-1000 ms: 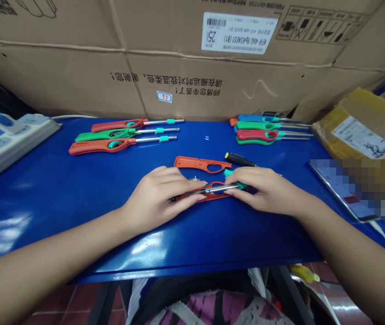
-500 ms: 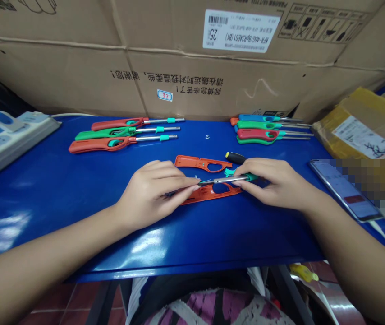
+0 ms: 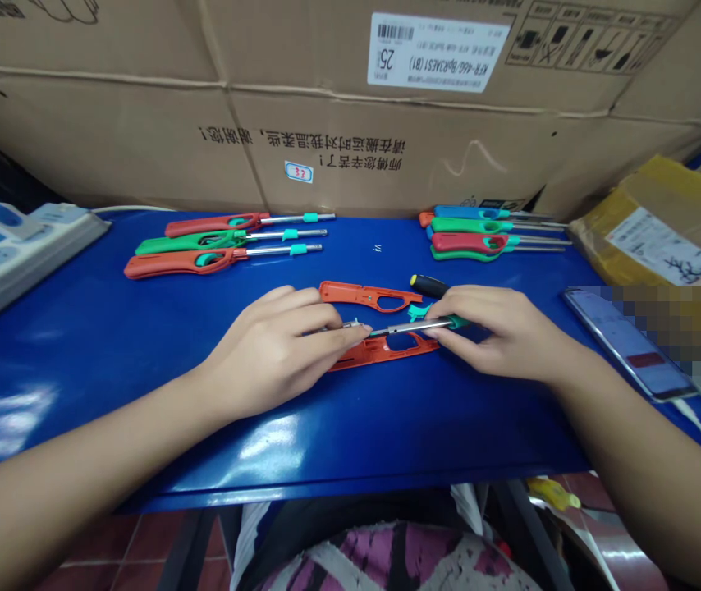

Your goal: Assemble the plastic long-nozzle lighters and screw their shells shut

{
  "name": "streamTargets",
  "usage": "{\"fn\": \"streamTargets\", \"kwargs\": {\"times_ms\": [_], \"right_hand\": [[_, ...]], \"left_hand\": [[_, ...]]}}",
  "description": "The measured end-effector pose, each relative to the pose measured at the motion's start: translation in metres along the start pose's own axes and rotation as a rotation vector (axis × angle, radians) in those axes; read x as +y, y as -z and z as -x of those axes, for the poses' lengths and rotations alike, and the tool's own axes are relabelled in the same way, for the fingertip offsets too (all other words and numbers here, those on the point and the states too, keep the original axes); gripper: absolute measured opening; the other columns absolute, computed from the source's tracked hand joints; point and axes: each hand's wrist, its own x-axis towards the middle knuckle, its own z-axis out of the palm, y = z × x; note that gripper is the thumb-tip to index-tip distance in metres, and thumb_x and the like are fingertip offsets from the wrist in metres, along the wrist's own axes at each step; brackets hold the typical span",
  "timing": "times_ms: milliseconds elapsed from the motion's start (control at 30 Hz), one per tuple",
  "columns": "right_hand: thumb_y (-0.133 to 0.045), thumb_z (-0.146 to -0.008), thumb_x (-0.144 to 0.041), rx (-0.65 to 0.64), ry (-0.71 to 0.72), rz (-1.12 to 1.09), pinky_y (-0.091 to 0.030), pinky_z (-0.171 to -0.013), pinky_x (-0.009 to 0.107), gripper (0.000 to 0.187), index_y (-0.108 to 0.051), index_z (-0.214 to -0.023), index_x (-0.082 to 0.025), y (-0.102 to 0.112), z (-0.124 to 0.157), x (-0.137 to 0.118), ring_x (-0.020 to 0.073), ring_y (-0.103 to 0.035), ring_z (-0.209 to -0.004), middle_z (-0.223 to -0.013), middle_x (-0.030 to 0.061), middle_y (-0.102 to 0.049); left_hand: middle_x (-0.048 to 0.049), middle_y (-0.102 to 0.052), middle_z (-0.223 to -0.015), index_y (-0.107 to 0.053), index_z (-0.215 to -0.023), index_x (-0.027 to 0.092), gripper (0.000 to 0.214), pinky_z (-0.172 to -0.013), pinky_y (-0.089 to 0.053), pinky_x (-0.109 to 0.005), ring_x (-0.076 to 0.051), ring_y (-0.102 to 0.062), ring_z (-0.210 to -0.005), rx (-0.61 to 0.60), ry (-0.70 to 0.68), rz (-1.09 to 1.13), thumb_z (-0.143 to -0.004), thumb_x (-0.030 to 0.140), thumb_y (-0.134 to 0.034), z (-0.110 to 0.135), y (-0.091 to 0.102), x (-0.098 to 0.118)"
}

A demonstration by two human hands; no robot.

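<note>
Between my hands is a slim metal lighter tube with a green collar at its right end. My right hand is closed on the tube near that collar. At the tube's left end, my left hand pinches a thin wire-like piece that meets the tube; its rest is hidden behind the fingers. Below the tube lies one orange lighter shell half, partly covered by my left hand. The other orange shell half lies just beyond. A small green trigger piece sits near my right fingertips.
Several lighters lie at the back left, and several more are stacked at the back right. A yellow-and-black screwdriver handle lies behind my right hand. Around the blue table are a power strip, a phone and cardboard boxes.
My left fingers have shifted slightly at the tube's left end. The dark tip seen there earlier is now out of sight, and a thin piece shows instead. My right hand keeps its hold.
</note>
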Motion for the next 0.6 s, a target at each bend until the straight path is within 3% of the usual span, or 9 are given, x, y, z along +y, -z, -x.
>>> {"fn": "streamTargets", "kwargs": {"times_ms": [167, 367, 600], "right_hand": [[-0.058, -0.097, -0.025, -0.034, 0.013, 0.005, -0.053, -0.077, 0.031, 0.008, -0.065, -0.099, -0.021, -0.006, -0.002, -0.005, 0.0185, -0.069, -0.084, -0.091, 0.0046, -0.073], [-0.055, -0.099, -0.026, -0.071, 0.030, 0.021, -0.054, -0.080, 0.032, 0.013, -0.066, -0.103, -0.021, -0.012, -0.003, -0.010, 0.0192, -0.071, -0.089, -0.097, 0.0053, -0.075], [-0.051, -0.102, -0.027, -0.065, 0.014, 0.058, -0.056, -0.082, 0.032, 0.016, -0.065, -0.107, -0.020, -0.013, -0.002, -0.013, 0.0195, -0.074, -0.094, -0.105, 0.0056, -0.078]], "left_hand": [[-0.0028, -0.073, -0.085, -0.071, -0.113, 0.019, 0.018, -0.061, -0.037, -0.030, -0.015, -0.060, -0.073, 0.001, -0.007, 0.025, -0.100, 0.023, -0.059, 0.001, -0.004, 0.004], [-0.0034, -0.077, -0.090, -0.071, -0.110, 0.019, 0.015, -0.073, -0.051, -0.029, -0.014, -0.069, -0.080, 0.106, 0.093, 0.227, -0.098, 0.022, -0.063, 0.003, -0.014, 0.007], [-0.0045, -0.078, -0.088, -0.073, -0.108, 0.017, 0.019, -0.073, -0.052, -0.031, -0.016, -0.069, -0.077, 0.127, 0.139, 0.252, -0.092, 0.026, -0.072, 0.002, -0.014, 0.010]]}}
